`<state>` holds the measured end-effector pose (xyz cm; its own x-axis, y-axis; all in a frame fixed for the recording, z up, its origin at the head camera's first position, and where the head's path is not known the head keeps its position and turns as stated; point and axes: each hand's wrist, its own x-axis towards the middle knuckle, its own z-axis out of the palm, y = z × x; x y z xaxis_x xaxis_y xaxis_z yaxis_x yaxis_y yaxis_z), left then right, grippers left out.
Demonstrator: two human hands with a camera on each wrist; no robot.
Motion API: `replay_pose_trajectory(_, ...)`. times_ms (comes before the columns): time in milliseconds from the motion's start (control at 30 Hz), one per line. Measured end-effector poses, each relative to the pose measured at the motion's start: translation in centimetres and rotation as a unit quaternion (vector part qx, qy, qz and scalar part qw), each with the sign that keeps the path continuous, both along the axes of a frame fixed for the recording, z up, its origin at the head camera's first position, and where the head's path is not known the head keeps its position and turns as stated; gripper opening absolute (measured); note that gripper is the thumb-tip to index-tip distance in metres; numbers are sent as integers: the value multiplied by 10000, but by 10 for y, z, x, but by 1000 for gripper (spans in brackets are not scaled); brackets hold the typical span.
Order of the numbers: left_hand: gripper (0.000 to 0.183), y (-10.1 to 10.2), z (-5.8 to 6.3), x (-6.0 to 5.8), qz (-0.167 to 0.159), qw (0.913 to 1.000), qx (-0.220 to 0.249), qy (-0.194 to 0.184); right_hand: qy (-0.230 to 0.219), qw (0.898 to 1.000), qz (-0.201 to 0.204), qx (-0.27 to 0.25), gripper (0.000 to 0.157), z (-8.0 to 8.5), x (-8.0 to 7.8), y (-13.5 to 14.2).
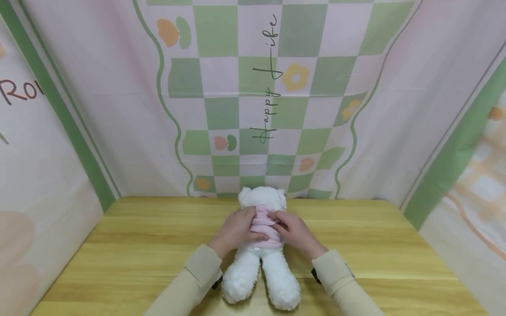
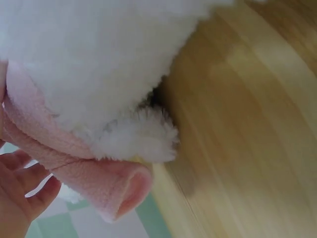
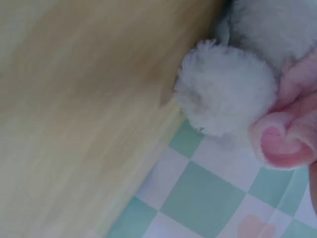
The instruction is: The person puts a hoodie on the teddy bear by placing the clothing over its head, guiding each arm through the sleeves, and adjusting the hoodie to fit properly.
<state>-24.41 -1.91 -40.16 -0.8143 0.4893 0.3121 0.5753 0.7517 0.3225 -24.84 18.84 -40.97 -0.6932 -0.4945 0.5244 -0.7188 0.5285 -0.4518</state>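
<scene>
A white plush bear [image 1: 242, 274] lies on the wooden table, head at the far edge and legs toward me. Around its torso is a pink fleece top [image 1: 265, 226], its cloth bunched in folds. My left hand [image 1: 237, 229] grips the top from the left, thumb across the lower part and fingers higher up. From the right, my right hand [image 1: 294, 229] pinches the cloth with bent fingers. One empty-ended pink sleeve [image 2: 111, 186] sticks out beside white fur in the left wrist view. Another sleeve [image 3: 287, 141] shows near a fluffy white limb [image 3: 225, 89] in the right wrist view.
The wooden table [image 1: 356, 245] extends to both sides of the bear. Behind its far edge hangs a green-and-white checked cloth [image 1: 258, 109] with lettering. Printed cloth panels [image 1: 47, 184] also stand at the left and right sides.
</scene>
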Motion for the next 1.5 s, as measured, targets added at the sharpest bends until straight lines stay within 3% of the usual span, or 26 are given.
replay_pose_trajectory(167,77,0,2,-2,60,9979,322,-555,-293,9994,49,-201,25,-2,-4,0)
replay_pose_trajectory(300,88,-2,4,-7,80,9964,75,-839,-525,9986,-53,-102,32,1,-7,-2)
replay_pose_trajectory(433,87,-5,6,-12,15,9944,-381,-984,-718,9974,-14,80,31,5,-8,-3)
replay_pose_trajectory(500,86,-7,8,-14,-75,9929,-366,-1134,-916,9957,-48,121,31,6,-7,-4)
replay_pose_trajectory(600,74,-13,12,-17,-244,9880,59,-1526,-1058,9940,-233,175,28,7,-5,-4)
replay_pose_trajectory(733,59,-19,16,-17,-532,9822,624,-1688,-694,9958,-563,198,25,7,-3,-6)
replay_pose_trajectory(900,63,-21,15,-13,-778,9894,530,-1107,-328,9968,-734,47,21,6,-1,-6)
replay_pose_trajectory(1067,52,-21,10,-8,-927,9946,342,-301,33,9990,-443,-103,20,6,1,-3)
replay_pose_trajectory(1300,29,-24,3,4,-969,9854,260,1372,1313,9905,-119,-397,16,1,5,10)
replay_pose_trajectory(1367,26,-23,3,9,-846,9841,156,1552,1466,9885,-142,-334,19,-1,8,16)
replay_pose_trajectory(1500,41,-20,7,17,-514,9915,-132,1184,1362,9901,-271,186,25,-6,14,27)
